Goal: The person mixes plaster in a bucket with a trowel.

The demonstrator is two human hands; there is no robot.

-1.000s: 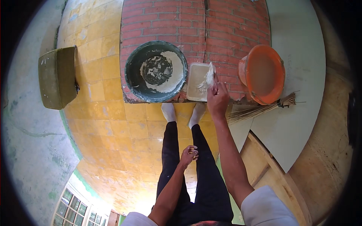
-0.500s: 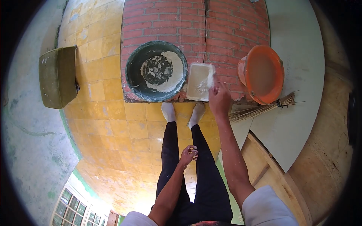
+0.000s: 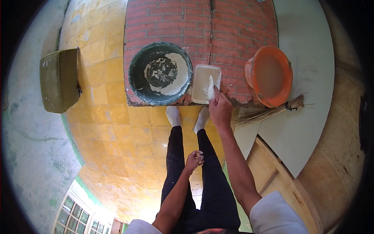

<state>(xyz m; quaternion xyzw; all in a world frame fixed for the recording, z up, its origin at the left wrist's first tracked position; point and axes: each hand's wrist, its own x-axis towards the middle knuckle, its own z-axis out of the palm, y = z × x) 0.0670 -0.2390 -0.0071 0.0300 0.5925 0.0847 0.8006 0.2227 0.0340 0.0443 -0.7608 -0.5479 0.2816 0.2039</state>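
A white, powder-coated piece (image 3: 210, 87) is pinched in my right hand (image 3: 220, 106), over the lower right part of a pale rectangular tray (image 3: 199, 84). What the piece is made of cannot be made out. Left of the tray stands a round dark green basin (image 3: 134, 74) with white powder (image 3: 178, 76) along its right inner side. My left hand (image 3: 194, 160) rests near my thighs with its fingers curled; a small yellowish thing shows at the fingers, too small to name.
An orange bucket (image 3: 288, 76) with cloudy contents stands on the right of the red brick-patterned surface (image 3: 230, 23). A bundle of thin sticks (image 3: 269, 114) lies below it. An olive padded block (image 3: 60, 80) is at the far left on yellow tiles (image 3: 99, 93).
My right hand has moved left and slightly down, bringing the white piece from the tray's right edge to over the tray. My left hand has barely moved.
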